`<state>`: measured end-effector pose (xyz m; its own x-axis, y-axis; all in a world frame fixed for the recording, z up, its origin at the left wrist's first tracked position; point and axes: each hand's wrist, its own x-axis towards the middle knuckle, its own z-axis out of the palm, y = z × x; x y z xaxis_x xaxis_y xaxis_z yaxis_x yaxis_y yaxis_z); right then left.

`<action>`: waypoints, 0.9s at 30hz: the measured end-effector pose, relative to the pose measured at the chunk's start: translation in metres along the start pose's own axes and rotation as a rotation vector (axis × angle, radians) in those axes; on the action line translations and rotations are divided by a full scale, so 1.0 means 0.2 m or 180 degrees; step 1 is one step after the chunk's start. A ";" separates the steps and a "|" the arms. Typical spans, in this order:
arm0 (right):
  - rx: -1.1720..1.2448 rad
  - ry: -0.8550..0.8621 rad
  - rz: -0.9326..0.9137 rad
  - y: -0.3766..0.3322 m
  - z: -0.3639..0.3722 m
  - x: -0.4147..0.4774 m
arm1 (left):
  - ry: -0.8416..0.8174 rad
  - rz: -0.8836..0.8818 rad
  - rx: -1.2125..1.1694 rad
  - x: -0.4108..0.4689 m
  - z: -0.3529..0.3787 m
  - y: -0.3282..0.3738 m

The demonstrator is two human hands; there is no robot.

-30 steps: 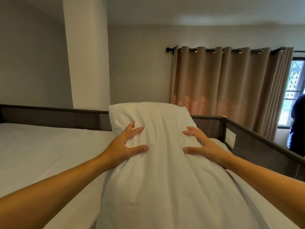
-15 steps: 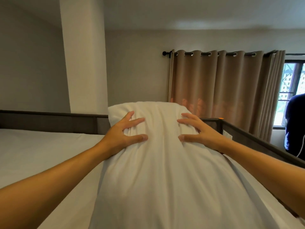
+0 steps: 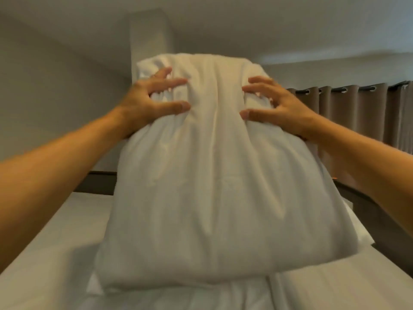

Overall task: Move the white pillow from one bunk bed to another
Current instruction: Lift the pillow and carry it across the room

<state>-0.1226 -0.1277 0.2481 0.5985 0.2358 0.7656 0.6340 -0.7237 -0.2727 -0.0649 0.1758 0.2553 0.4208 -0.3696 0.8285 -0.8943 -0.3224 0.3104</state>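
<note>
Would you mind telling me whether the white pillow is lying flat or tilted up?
Tilted up: both hands, left hand and right hand, grip the white pillow's raised far end.

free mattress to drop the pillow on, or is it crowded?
Free: the mattress left of the white pillow, from the dark bed rail back toward the camera. Tight on the right: only a narrow strip between pillow and side rail. Both the left hand and right hand grip the pillow's upper part.

Bare arms, no sleeves in sight

Both forearms are uncovered to the frame edge; the left hand [image 3: 145, 101] wears a thin ring (blurred), the right hand [image 3: 283, 108] nothing.
</note>
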 end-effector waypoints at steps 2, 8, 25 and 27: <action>0.0084 0.0080 -0.0223 -0.12 0.02 0.10 | 0.0153 0.0034 0.0260 -0.01 -0.19 0.09; 0.0910 0.0054 -0.0753 -0.47 0.19 0.32 | 0.0523 -0.0062 0.1200 -0.16 -0.70 0.40; 0.2696 -0.1283 -0.1540 -1.55 1.30 0.17 | 0.1142 -0.1884 0.2833 -1.40 -1.45 0.98; 0.2836 -0.1509 -0.1548 -1.68 1.43 0.10 | 0.1206 -0.2089 0.2892 -1.57 -1.52 1.02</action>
<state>-0.1832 0.3068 0.1887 0.1973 0.7279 0.6567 0.8617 0.1907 -0.4702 -0.4247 0.4911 0.2003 0.5503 0.3302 0.7669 -0.0233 -0.9120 0.4094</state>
